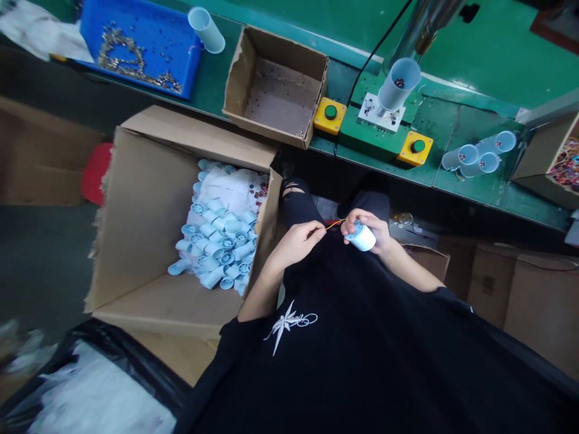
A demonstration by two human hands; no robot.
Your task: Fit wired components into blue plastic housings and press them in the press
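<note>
Above my lap, my right hand [368, 230] is wrapped round a light blue plastic cup [363, 239]. Thin yellow and red wires [335, 224] run from the cup across to my left hand [304, 241], whose thumb and fingers pinch their far end. Many similar blue cups [217, 238] lie piled in a large open cardboard box [149, 223] to the left of my left hand. Another, taller blue cup [398, 84] with small dark parts inside sits tilted on the metal plate [381, 113] of the bench machine.
Along the bench [470, 126] stand a blue tray [176, 30] of metal bits, a small cardboard box [284, 90], two yellow button boxes [330, 116], three blue cups [486, 161] and a box of coloured wires [538, 163]. A black bag [149, 367] lies at the lower left.
</note>
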